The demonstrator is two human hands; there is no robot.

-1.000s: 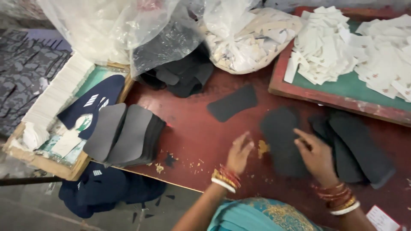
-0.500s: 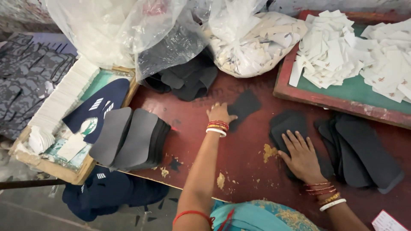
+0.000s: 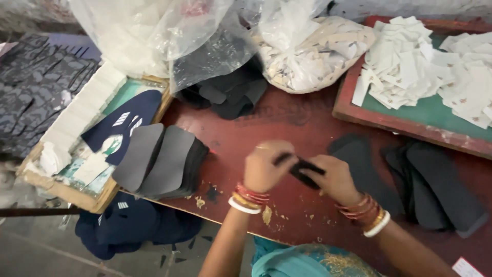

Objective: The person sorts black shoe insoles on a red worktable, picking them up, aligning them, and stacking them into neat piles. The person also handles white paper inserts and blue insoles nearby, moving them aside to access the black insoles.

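Black sole-shaped piece sits pinched between both hands above the near middle of the red table; the left hand grasps its left end and the right hand grasps its right end, fingers curled around it, though motion blur hides the exact finger placing. Just right of the hands lie flat black insoles spread on the tabletop. To the left, near the table edge, a fanned stack of grey insoles leans against a shallow cardboard tray that holds a navy printed piece and white strips. At the far side, a clear plastic bag is filled with pale cut pieces, and another clear bag partly covers a heap of dark cut pieces. At far right, a red-rimmed green tray carries a pile of white cut pieces.
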